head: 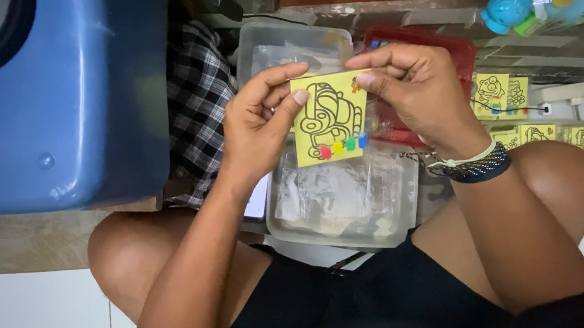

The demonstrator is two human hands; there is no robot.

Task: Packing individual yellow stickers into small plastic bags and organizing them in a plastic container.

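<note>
The left hand (257, 119) and right hand (412, 86) pinch a square yellow card (328, 119) by its two upper corners, fingers clamped on it, above a clear plastic tub (349, 202) between the knees. The card bears a black outline drawing and a row of small coloured packets along its lower edge. More yellow cards (503, 93) lie to the right, a blue bin (64, 106) crowds the left, and bare white floor tiles (28, 323) lie open at lower left.

A small yellow card (328, 119) with a black line drawing and a row of coloured dots along its lower edge is held upright, face to the camera, above a clear tub (345, 202).
</note>
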